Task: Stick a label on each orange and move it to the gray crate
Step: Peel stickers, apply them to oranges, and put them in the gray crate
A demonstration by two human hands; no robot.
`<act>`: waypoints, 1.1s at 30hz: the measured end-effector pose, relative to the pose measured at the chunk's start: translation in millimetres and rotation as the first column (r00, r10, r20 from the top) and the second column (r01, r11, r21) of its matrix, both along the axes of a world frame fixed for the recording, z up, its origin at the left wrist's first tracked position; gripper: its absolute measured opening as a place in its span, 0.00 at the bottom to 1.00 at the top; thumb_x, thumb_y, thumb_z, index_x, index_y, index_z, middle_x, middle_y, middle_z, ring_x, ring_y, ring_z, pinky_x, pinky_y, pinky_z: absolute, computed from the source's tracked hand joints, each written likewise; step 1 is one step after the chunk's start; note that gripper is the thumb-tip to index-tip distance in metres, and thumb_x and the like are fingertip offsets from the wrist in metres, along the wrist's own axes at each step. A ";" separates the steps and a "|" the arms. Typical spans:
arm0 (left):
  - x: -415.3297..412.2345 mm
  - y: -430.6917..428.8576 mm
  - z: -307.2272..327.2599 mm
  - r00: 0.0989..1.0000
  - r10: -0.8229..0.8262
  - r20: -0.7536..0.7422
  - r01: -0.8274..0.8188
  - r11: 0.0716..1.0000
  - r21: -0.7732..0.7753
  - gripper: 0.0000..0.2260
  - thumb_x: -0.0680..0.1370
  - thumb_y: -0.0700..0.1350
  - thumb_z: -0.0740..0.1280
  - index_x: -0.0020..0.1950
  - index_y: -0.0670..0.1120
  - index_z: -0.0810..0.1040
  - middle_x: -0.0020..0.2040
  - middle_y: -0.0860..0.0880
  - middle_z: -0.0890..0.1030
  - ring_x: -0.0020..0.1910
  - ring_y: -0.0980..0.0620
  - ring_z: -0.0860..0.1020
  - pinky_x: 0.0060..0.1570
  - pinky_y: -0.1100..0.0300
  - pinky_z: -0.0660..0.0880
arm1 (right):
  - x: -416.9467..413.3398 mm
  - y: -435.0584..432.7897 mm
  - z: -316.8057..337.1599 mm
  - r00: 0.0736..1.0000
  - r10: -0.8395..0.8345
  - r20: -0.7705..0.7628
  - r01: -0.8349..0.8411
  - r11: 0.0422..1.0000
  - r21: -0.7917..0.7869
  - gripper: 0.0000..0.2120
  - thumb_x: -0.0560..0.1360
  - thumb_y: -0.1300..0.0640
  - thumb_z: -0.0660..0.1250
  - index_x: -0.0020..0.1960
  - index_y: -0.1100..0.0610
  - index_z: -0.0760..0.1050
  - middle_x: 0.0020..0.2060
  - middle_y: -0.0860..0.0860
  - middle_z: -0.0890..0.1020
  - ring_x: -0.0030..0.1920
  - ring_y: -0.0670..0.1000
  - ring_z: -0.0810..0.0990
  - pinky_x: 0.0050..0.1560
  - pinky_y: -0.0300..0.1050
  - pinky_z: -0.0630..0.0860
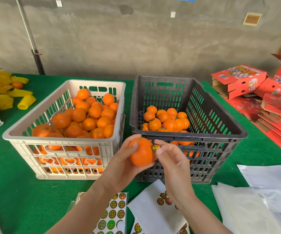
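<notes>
Stem-up orange [142, 153] in curled fingers of left hand [121, 164]; label [156, 147] at its side between pinching fingers of right hand [173, 159]

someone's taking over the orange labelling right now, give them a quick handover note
Left hand: holds one orange before the crates.
Right hand: pinches a round label at that orange's side.
Gray crate: a low pile of oranges, several showing labels.
White crate: well filled with more oranges.
Sticker sheets: on the green table, nearest you.
Left to do: press the label on, put this orange in the gray crate, then the white crate's fruit.
</notes>
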State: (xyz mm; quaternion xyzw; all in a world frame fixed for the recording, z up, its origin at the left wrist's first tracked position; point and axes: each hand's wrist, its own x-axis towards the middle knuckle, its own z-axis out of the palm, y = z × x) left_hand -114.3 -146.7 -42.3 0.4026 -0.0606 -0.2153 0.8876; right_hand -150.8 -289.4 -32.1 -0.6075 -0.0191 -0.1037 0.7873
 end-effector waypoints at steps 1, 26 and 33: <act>0.1 -2.1 2.0 0.999 0.018 -0.028 -0.018 0.999 -0.029 0.31 0.59 0.51 0.82 0.60 0.49 0.79 0.59 0.41 0.79 0.57 0.41 0.80 0.50 0.48 0.78 | 0.3 1.3 2.4 0.999 -0.013 -0.031 0.014 1.000 0.028 0.10 0.64 0.50 0.71 0.40 0.56 0.81 0.54 0.48 0.82 0.58 0.49 0.78 0.56 0.46 0.75; -17.3 -3.3 23.2 0.999 0.030 -0.041 -0.030 1.000 0.002 0.36 0.58 0.54 0.81 0.63 0.43 0.76 0.60 0.36 0.78 0.58 0.37 0.79 0.47 0.49 0.80 | -11.6 9.2 -3.3 0.982 -0.030 0.184 0.090 0.940 -0.330 0.20 0.73 0.48 0.69 0.62 0.47 0.68 0.56 0.38 0.75 0.60 0.44 0.74 0.57 0.41 0.74; -3.6 -0.6 48.0 0.950 0.075 0.304 -0.151 0.960 0.237 0.26 0.69 0.69 0.65 0.60 0.55 0.79 0.59 0.47 0.80 0.60 0.47 0.79 0.49 0.56 0.79 | 9.3 1.8 28.8 0.922 0.124 0.366 0.122 0.806 -0.579 0.33 0.67 0.55 0.75 0.66 0.46 0.63 0.63 0.41 0.68 0.64 0.41 0.70 0.56 0.36 0.73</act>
